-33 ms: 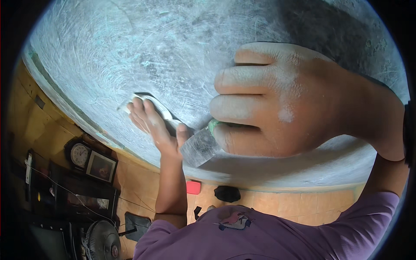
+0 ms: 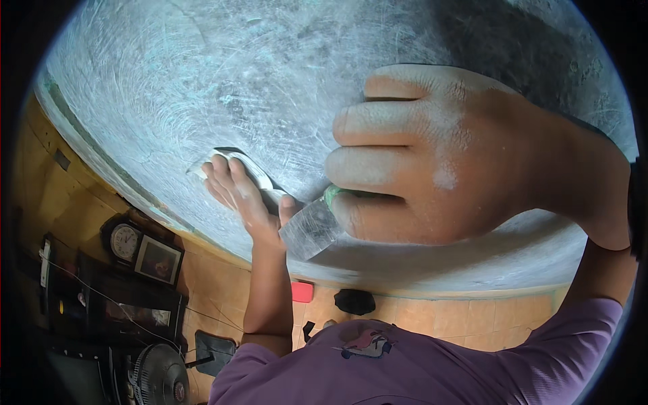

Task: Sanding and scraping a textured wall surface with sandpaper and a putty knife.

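Note:
Dusty and scratched, a pale blue-grey wall [image 2: 236,81] fills the upper view. My left hand [image 2: 239,199] lies on a white sheet or pad [image 2: 256,172], fingers together, pressing it against the wall. My right hand [image 2: 439,158], its fingers coated in pale powder, is curled around a scraper with a green handle [image 2: 332,196]. The scraper's clear, scuffed blade [image 2: 307,229] points down-left, close beside my left thumb. Most of the handle is hidden under my right hand.
Below the wall, a tiled floor [image 2: 466,317] holds a red rectangular object [image 2: 302,291] and a dark object [image 2: 354,302]. At lower left are a clock [image 2: 124,241], a framed picture [image 2: 157,262], dark electronics [image 2: 77,374], loose cables and a standing fan [image 2: 158,378].
My left hand and the white pad have shifted slightly right and down along the wall. My right hand and the scraper have barely moved.

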`<state>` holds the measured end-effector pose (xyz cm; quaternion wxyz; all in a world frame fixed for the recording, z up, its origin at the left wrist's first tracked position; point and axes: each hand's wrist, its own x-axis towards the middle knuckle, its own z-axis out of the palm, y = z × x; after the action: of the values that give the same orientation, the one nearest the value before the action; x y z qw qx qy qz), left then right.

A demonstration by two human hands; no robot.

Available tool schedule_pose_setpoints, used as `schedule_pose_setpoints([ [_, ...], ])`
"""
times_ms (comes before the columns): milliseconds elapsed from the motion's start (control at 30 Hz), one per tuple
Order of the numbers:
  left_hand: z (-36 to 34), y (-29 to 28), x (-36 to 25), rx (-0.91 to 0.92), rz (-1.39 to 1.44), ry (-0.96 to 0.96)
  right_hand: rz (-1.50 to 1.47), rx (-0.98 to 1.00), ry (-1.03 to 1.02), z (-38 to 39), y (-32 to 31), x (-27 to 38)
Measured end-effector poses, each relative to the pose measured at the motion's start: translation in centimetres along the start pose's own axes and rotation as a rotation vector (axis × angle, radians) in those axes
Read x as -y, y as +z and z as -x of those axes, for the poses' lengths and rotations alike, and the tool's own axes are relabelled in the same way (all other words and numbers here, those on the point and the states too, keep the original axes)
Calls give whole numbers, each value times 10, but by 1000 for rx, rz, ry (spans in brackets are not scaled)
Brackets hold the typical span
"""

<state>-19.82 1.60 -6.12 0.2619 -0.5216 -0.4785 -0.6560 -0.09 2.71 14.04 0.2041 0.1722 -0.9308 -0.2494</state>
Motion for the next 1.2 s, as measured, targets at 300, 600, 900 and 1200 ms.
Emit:
schedule_pose_setpoints([
  [300,-19,-5,0,42,-108,152,-15,78,9,0,-4,-1],
  [600,-11,-4,6,59,-113,157,-73,142,33,-2,-5,0],
  [900,-1,-3,-4,90,-110,82,-61,-24,39,0,3,2],
  [1200,-11,2,-2,34,-88,136,-63,115,75,1,-8,3],
])
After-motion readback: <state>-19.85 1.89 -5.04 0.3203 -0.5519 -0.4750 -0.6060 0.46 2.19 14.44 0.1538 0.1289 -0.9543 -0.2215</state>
